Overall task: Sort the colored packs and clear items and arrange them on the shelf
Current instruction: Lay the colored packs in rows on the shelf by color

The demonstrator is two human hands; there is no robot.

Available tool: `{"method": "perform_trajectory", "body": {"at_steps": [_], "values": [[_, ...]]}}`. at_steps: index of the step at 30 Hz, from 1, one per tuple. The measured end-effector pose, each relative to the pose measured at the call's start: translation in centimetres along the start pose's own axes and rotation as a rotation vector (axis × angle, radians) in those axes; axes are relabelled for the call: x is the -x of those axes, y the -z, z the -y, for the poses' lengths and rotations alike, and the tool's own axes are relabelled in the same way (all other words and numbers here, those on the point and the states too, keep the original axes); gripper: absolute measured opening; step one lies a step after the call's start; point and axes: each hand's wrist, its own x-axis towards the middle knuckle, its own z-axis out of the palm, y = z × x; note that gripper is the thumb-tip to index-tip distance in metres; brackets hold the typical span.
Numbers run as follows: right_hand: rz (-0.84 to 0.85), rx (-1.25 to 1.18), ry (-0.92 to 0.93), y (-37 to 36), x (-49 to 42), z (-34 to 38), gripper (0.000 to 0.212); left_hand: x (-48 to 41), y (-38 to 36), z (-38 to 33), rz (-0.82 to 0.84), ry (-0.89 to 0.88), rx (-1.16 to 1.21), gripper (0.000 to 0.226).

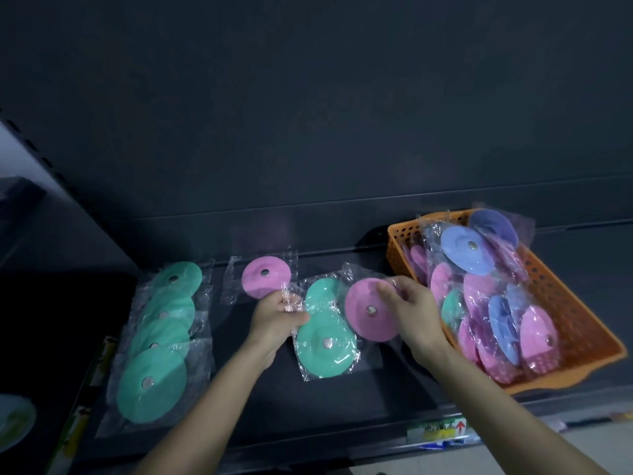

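Note:
On the dark shelf (394,395) a row of several green disc packs (156,341) lies at the left. One pink disc pack (266,278) lies behind my hands. My left hand (279,318) grips the plastic wrap of two green disc packs (325,341) held over the shelf's middle. My right hand (411,310) pinches a pink disc pack (368,311) by its upper right edge, just right of the green ones. All discs are in clear wrappers with a metal stud in the centre.
An orange perforated basket (561,303) stands at the right of the shelf, filled with several pink, blue and green disc packs (496,303). The shelf's dark back panel (308,132) rises behind. A price label (442,430) sits on the front edge.

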Motion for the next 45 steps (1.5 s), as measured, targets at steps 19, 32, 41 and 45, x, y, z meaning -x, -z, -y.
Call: {"method": "perform_trajectory", "body": {"at_steps": [19,32,41,45], "values": [[-0.006,0.315,0.120,2.6,-2.8,-2.0,0.014,-7.4,-3.7,-3.5,-0.112,-0.239,-0.377,0.055],[0.143,0.233,-0.054,2.1,-2.4,-2.6,0.010,-6.6,-3.6,-1.6,0.385,-0.593,-1.179,0.076],[0.139,0.172,-0.045,2.3,-1.8,-2.1,0.014,-4.5,-4.0,-2.7,0.253,-0.633,-0.916,0.055],[0.183,0.012,-0.027,1.6,-1.2,-0.9,0.018,-2.3,-3.5,-3.2,0.237,-0.638,-0.728,0.050]]}}
